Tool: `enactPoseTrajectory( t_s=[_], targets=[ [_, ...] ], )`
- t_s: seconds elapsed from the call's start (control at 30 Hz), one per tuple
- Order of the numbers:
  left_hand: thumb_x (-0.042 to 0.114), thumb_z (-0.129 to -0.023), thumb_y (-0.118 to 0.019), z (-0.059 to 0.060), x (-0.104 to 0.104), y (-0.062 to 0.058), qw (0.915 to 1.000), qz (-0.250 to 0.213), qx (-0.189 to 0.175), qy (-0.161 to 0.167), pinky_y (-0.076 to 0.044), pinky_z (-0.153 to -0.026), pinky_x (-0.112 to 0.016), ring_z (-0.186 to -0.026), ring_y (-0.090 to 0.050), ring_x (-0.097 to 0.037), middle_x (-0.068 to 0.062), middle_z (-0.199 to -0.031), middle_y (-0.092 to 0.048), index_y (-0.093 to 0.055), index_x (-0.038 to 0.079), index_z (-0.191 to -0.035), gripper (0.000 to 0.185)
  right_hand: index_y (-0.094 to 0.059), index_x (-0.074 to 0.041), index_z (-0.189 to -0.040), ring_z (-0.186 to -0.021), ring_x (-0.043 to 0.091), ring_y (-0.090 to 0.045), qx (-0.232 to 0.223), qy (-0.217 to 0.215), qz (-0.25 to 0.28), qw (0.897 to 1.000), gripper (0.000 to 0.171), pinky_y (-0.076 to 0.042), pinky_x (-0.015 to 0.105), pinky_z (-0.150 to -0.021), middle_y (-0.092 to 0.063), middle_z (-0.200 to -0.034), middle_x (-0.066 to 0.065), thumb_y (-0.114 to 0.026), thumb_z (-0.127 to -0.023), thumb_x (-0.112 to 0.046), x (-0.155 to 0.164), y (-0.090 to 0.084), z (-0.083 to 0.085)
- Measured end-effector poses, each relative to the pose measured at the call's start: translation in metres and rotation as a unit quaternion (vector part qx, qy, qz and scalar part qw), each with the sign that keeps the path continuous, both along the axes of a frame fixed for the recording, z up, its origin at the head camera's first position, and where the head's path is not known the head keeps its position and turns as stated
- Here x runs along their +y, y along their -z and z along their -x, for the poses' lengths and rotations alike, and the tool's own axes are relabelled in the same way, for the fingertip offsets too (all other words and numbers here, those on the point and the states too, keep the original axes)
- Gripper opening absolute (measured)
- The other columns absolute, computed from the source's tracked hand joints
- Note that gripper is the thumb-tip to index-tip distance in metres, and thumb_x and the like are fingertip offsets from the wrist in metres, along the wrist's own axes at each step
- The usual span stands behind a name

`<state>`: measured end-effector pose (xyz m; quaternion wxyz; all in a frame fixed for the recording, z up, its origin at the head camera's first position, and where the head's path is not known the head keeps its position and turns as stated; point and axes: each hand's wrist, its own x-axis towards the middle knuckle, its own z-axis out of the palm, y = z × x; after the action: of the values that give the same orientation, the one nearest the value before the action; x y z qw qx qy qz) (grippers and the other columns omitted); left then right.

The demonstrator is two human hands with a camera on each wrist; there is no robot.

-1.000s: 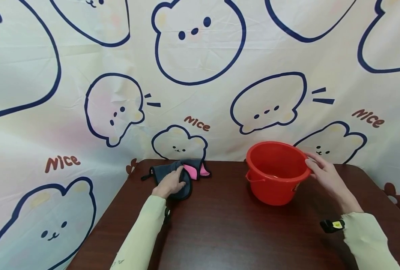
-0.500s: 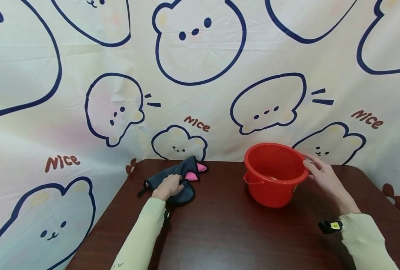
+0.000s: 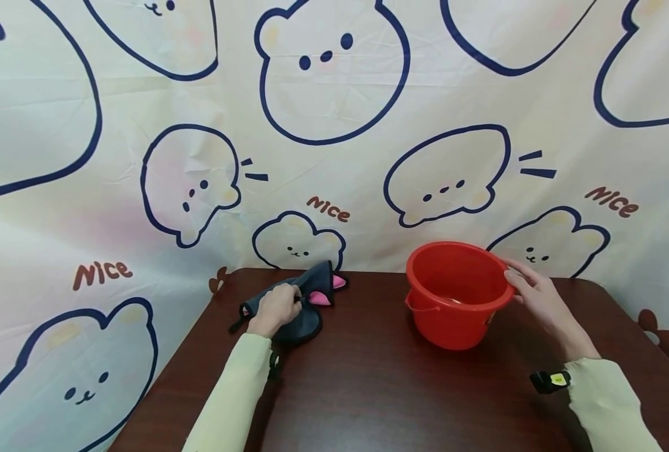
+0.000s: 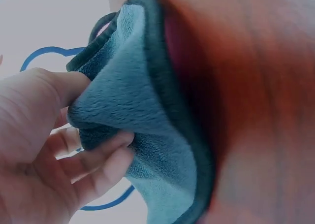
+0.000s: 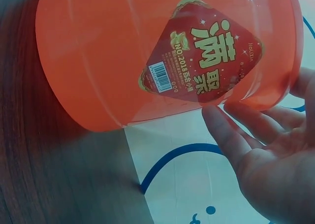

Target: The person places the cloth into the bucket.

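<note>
In the head view, my left hand (image 3: 278,309) pinches a fold of a dark blue-grey cleaning cloth (image 3: 303,328) at the table's back left. The cloth has black edging, a bright pink underside that shows at its right end, and a small hanging loop. Seen from the left wrist, thumb and fingers hold the raised fold of the cloth (image 4: 133,96), whose edge hangs close over the table. My right hand (image 3: 538,298) holds the rim of a red plastic bucket (image 3: 453,323) on its right side. The right wrist view shows fingertips against the bucket wall (image 5: 108,61), beside its label (image 5: 206,56).
Both things are on a dark brown wooden table (image 3: 363,389). A cream curtain (image 3: 363,176) with cartoon bears rises right behind the table's back edge. The bucket's red handle (image 3: 422,306) hangs down at its left side.
The left hand has closed on the cloth and lifted a fold, so the cloth is bunched and turned, with its right end raised. The bucket has shifted slightly left; the right hand stays on its rim.
</note>
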<state>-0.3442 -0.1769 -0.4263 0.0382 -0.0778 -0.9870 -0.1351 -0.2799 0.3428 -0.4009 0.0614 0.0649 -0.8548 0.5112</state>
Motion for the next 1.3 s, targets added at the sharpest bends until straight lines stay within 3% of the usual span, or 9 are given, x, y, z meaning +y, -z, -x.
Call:
enactPoseTrajectory(
  t_s=[0.33, 0.57, 0.77, 1.0, 1.3],
  targets=[
    [0.017, -0.094, -0.058, -0.01, 0.011, -0.024, 0.9936, -0.046, 0.101, -0.019, -0.056, -0.077, -0.046, -0.085, -0.063, -0.03, -0.015, -0.107, -0.064, -0.068, 0.009, -0.113, 0.023, -0.025, -0.023, -0.157, -0.105, -0.008, -0.059, -0.008, 0.0, 0.005, 1.0, 0.066, -0.055, 0.02, -0.084, -0.038, -0.154, 0.018, -0.04, -0.1, -0.053, -0.002, -0.003, 0.0],
    [0.016, -0.097, -0.055, -0.015, 0.023, -0.045, 0.9814, -0.103, 0.162, -0.009, -0.055, -0.081, -0.049, -0.088, -0.062, -0.036, -0.018, -0.111, -0.059, -0.064, 0.007, -0.116, 0.023, -0.026, -0.022, -0.156, -0.104, -0.008, -0.06, 0.005, -0.005, 0.004, 1.0, 0.065, -0.056, 0.021, -0.084, -0.04, -0.152, 0.019, -0.04, -0.101, -0.052, -0.002, 0.001, 0.001],
    [0.014, -0.096, -0.057, -0.019, 0.039, -0.077, 0.963, -0.143, 0.227, 0.026, -0.056, -0.082, -0.046, -0.088, -0.061, -0.031, -0.015, -0.107, -0.057, -0.063, 0.008, -0.114, 0.02, -0.026, -0.024, -0.156, -0.105, -0.008, -0.06, 0.001, 0.003, 0.002, 1.0, 0.065, -0.057, 0.024, -0.085, -0.041, -0.153, 0.018, -0.039, -0.1, -0.054, -0.001, 0.001, 0.002],
    [0.011, -0.094, -0.06, -0.025, 0.062, -0.112, 0.9332, -0.144, 0.318, 0.086, -0.057, -0.082, -0.04, -0.088, -0.061, -0.025, -0.011, -0.102, -0.06, -0.065, 0.009, -0.109, 0.016, -0.026, -0.025, -0.156, -0.105, -0.008, -0.06, -0.006, 0.01, 0.005, 1.0, 0.066, -0.057, 0.024, -0.086, -0.041, -0.153, 0.016, -0.04, -0.099, -0.055, -0.001, 0.001, 0.002],
    [0.004, -0.094, -0.058, -0.033, 0.099, -0.153, 0.8988, -0.183, 0.373, 0.138, -0.058, -0.089, -0.036, -0.091, -0.065, -0.025, -0.013, -0.103, -0.06, -0.065, 0.006, -0.109, 0.017, -0.027, -0.023, -0.156, -0.104, -0.009, -0.061, 0.01, -0.003, 0.002, 1.0, 0.063, -0.057, 0.023, -0.084, -0.042, -0.152, 0.017, -0.04, -0.101, -0.052, 0.001, 0.004, 0.002]
  ],
)
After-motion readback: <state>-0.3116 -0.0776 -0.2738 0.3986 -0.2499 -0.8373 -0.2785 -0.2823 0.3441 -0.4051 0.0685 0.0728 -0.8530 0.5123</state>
